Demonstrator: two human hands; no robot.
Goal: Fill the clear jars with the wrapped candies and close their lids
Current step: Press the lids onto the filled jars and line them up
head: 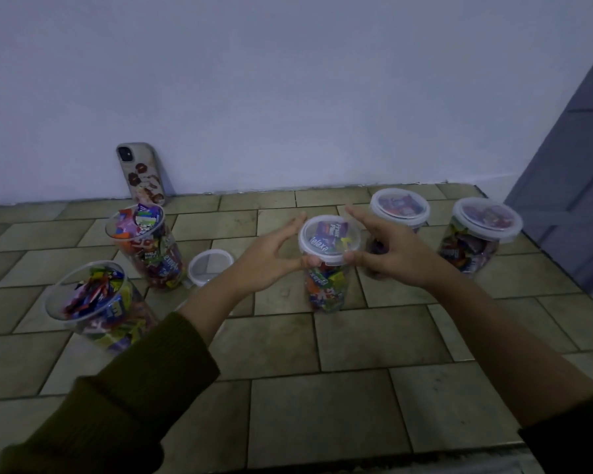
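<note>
- A clear plastic jar of wrapped candies [326,289] stands on the grey-green tiled floor [322,405], toward its far edge, with a translucent round lid [329,239] already on top
- The left hand [271,258] and right hand [391,254] flank that lid; each is spread wide with the fingers nearly straight, and the thumbs touch the jar just under the rim without gripping it
- The step in hand looks like seating this lid
- A second lidded jar [399,206] and a third lidded jar [486,220] stand near the far right corner
- Two full jars are uncovered by the left edge, the nearer open jar [93,302] and the farther open jar [141,241], with a loose white-rimmed lid [209,266] beside them
- The next move probably calls for even downward pressure around the rim, then taking the loose lid to an open jar
</note>
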